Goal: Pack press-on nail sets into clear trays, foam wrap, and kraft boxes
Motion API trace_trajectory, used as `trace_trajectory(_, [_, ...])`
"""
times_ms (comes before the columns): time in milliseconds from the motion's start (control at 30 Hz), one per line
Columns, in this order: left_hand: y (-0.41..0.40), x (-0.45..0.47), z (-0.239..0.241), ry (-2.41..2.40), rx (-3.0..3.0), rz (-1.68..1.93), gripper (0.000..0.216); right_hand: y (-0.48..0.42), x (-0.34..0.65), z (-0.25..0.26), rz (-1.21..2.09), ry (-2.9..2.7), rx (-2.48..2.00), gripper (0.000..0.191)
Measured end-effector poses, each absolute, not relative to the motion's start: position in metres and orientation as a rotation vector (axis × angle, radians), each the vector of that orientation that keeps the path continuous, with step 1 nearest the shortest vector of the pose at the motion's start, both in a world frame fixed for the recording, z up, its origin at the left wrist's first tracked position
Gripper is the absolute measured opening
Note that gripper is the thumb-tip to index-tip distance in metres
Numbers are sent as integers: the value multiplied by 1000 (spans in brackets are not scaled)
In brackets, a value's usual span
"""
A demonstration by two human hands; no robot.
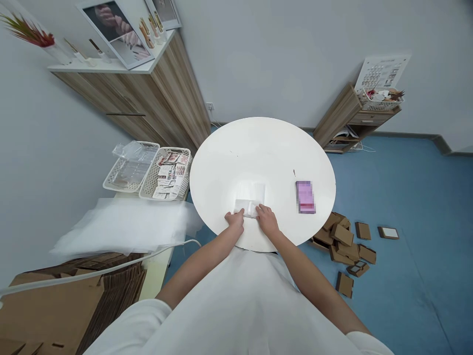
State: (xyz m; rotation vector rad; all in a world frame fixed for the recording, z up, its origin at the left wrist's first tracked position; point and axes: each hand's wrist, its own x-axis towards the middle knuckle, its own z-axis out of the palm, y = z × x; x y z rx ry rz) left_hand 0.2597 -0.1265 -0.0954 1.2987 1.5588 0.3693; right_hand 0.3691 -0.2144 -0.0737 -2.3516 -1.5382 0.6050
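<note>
On the round white table (258, 148), close to its front edge, lies a small white packet (244, 207) with a thin translucent white sheet (258, 190) stretching out behind it. What is inside the packet cannot be seen. My left hand (235, 221) grips its left end, with the thumb and fingers closed at the near edge. At the right end, the fingers of my right hand (266, 220) are closed on the packet too. A blurred purple and pink rectangular item (305, 197) rests on the table to the right of my hands.
Left of the table are a stack of translucent white sheets (129, 224), a basket of clear bags (111, 183), a basket of printed cards (148, 190) and flattened cardboard (59, 315). A white cable (111, 266) crosses there. Small brown boxes (343, 234) lie on the floor at right.
</note>
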Motion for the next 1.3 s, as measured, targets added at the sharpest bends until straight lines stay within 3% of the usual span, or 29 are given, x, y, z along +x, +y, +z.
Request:
trace_trajectory(100, [-122, 259, -89, 1614, 941, 385, 52, -215, 370, -74, 602, -1532, -2326, 43])
trace_trajectory(333, [-126, 245, -75, 1373, 942, 418, 15, -218, 372, -78, 607, -1574, -2301, 44])
trace_trajectory(800, [-137, 231, -69, 1221, 1409, 433, 16, -217, 361, -78, 628, -1595, -2245, 44])
trace_trajectory(1033, [-142, 250, -66, 1038, 1888, 221, 17, -214, 365, -77, 663, -1509, -2223, 37])
trace_trajectory(1300, [-146, 253, -61, 857, 2280, -70, 28, -215, 378, -77, 823, -1358, -2096, 46])
